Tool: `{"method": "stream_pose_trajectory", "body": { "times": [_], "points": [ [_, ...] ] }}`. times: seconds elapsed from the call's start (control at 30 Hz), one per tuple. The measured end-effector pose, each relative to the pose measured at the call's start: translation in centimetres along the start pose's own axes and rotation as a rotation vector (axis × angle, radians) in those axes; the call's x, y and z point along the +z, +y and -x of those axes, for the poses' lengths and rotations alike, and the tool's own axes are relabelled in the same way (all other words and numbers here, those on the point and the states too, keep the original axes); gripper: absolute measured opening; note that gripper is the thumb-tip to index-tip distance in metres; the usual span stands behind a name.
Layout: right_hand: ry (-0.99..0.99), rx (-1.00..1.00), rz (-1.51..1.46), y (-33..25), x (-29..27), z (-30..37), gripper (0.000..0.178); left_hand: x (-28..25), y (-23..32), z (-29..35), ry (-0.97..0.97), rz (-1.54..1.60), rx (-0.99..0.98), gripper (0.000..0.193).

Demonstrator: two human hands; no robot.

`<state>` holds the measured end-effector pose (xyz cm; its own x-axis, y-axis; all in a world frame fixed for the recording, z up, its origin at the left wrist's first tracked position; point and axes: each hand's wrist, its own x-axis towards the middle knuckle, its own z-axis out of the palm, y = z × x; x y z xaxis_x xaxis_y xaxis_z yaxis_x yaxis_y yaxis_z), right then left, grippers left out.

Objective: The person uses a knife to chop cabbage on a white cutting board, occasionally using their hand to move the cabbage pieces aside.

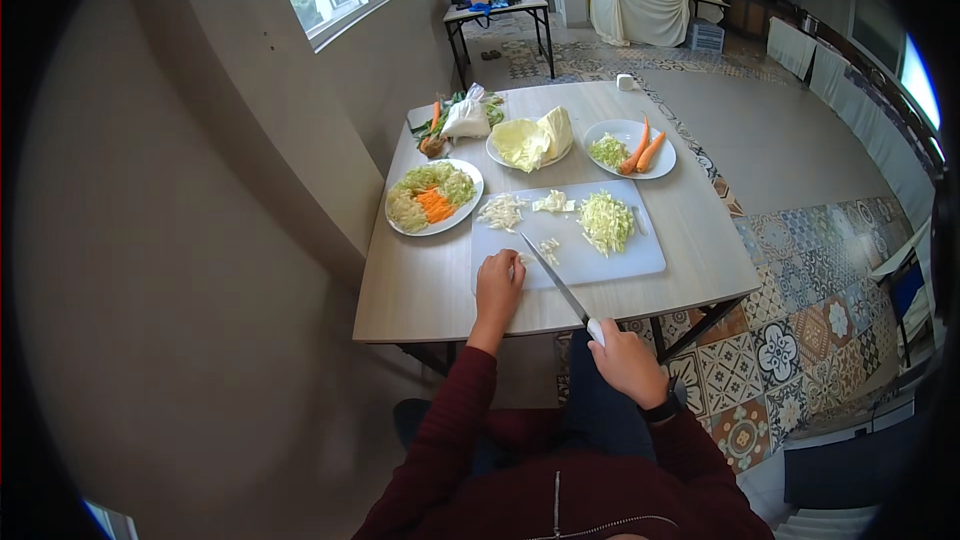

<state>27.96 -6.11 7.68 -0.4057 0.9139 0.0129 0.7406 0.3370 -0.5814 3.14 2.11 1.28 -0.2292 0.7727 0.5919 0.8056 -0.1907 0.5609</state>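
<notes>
My right hand (630, 365) is wrapped round the white handle of a kitchen knife (556, 280). Its long blade slants up and left over the white cutting board (628, 262), tip near the board's middle. At the board's front left rests my left hand (499, 285), fingers curled and pressed together; what lies under them is hidden, with a pale bit showing at the fingertips. Just beyond the blade is a small heap of cut pale pieces (549, 250). Farther back lie white strips (502, 211), a few cabbage pieces (553, 202) and a large pile of shredded cabbage (606, 223).
Left of the board stands a plate of shredded vegetables (436, 204). Behind it are a white bag (467, 118) and cabbage leaves (530, 142) on a plate. At the back right, another plate holds carrots (650, 152). A wall (250, 240) runs along the left.
</notes>
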Motion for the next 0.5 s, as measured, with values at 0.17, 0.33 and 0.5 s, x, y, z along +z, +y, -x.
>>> {"method": "stream_pose_trajectory", "body": {
  "times": [0.17,0.33,0.5],
  "points": [
    [0.007,0.025,0.003,-0.8,0.3,-0.1,0.028,0.6,-0.3,-0.3,0.022,0.007,-0.033,0.01],
    [-0.03,0.034,-0.001,0.0,1.3,-0.2,0.029,0.7,-0.6,-0.3,0.03,-0.022,0.118,0.008],
    [-0.032,0.041,0.019,0.4,1.5,-0.2,0.029,0.3,0.2,0.0,-0.016,-0.032,0.107,0.01]
  ]
}}
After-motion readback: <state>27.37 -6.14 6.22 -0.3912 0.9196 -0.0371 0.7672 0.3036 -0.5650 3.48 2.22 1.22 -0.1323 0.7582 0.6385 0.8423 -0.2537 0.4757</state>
